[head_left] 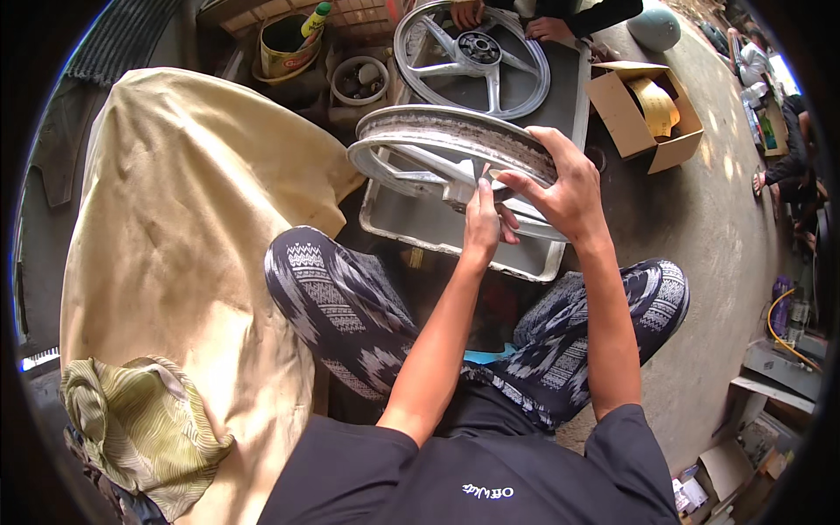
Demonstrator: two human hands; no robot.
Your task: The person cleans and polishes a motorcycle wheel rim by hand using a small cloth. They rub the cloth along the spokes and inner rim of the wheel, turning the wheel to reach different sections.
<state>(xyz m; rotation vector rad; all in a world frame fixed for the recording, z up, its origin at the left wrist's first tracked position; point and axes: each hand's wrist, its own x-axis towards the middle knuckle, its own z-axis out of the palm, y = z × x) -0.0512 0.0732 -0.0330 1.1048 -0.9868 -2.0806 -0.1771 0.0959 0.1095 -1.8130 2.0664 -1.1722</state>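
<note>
A silver alloy motorcycle wheel (455, 125) is tilted up in front of me, over a shallow grey tray (490, 247). Dark grime streaks the outer band of its rim. My right hand (569, 188) grips the rim at its right side, thumb on the near face and fingers over the outer edge. Beside it, my left hand (483, 223) is at the spokes near the hub, its fingers pinched together. A small dark piece seems to show at those fingertips, too little visible to name.
At the tray's far end lies a second alloy wheel (516, 79), with another person's hands (549, 29) on it. A cardboard box (643, 114) holding a yellow roll stands to the right. Buckets (289, 52) stand far left. A tan cover (192, 201) drapes my left side, a patterned cloth (149, 429) on it.
</note>
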